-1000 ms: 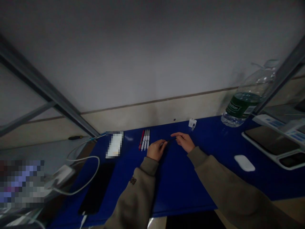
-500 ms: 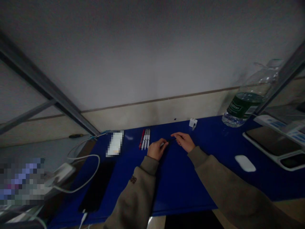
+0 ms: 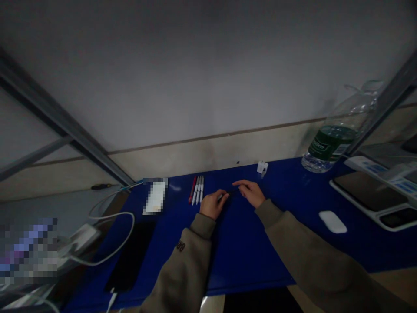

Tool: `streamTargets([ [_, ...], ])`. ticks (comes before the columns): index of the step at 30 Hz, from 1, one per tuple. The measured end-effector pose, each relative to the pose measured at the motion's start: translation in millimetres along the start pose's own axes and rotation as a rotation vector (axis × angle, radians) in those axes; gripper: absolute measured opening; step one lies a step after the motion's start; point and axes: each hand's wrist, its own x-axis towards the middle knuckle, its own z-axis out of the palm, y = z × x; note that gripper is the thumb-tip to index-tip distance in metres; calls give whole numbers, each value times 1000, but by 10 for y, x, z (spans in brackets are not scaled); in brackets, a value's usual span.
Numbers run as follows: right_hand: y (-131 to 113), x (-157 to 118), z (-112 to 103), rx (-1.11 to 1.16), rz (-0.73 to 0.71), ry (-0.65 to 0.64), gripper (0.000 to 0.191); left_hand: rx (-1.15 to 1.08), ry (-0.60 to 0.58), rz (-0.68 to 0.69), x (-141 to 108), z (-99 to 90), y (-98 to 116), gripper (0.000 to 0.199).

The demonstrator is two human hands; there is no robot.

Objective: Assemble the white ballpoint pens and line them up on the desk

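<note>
My left hand (image 3: pixel 213 204) is closed, with thumb and fingers pinched on the left end of a thin dark object (image 3: pixel 233 191) over the blue tabletop (image 3: pixel 250 248). Just to the right, my right hand (image 3: pixel 250 192) has its index finger stretched toward the left, while its thumb and other fingers are drawn together at the object's right end. The object is too small and dark to identify. Left of my left hand, a red pen (image 3: pixel 192 191) lies beside several white pens (image 3: pixel 198 191).
A black phone (image 3: pixel 130 261) with a white cable lies front left. A white adapter (image 3: pixel 262 167) sits by the wall. On the right are a large bottle (image 3: pixel 332 143), a white mouse-shaped object (image 3: pixel 332 221) and a flat white device (image 3: pixel 371 193).
The whole view has shifted slightly. Both hands keep nearly the same pose around the thin dark object.
</note>
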Motion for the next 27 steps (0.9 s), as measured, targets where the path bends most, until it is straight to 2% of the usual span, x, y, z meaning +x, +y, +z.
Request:
streamTargets([
  [18, -105, -23, 0, 34, 15, -49, 31, -22, -8, -14, 9, 22, -35, 34],
  [27, -83, -26, 5, 49, 29, -47, 30, -4, -22, -34, 3, 20, -40, 37],
])
